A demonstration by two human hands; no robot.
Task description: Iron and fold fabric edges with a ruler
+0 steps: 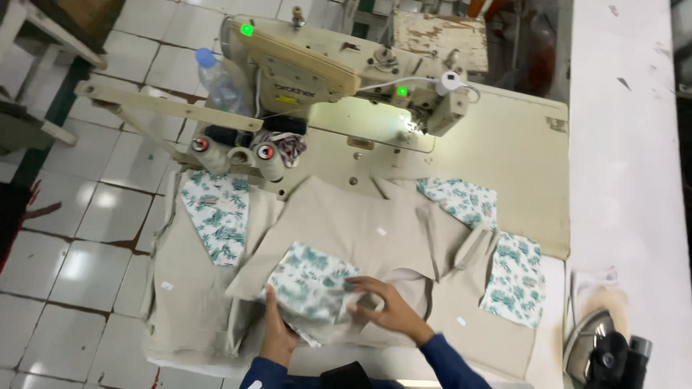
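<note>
My left hand [276,328] grips the near edge of a white fabric piece with a green leaf print [311,282], which lies on a beige cut garment panel [360,223]. My right hand [386,306] rests on the printed piece's right edge, fingers curled over it and the beige cloth. Both sleeves are dark blue. More printed pieces lie on beige panels at the left [218,212] and the right [513,277].
A cream industrial sewing machine [339,68] with green lights stands at the back of the table [504,151]. Thread cones [268,157] and a plastic bottle [216,79] sit at its left. An iron [602,353] lies at the lower right. White tiled floor is at the left.
</note>
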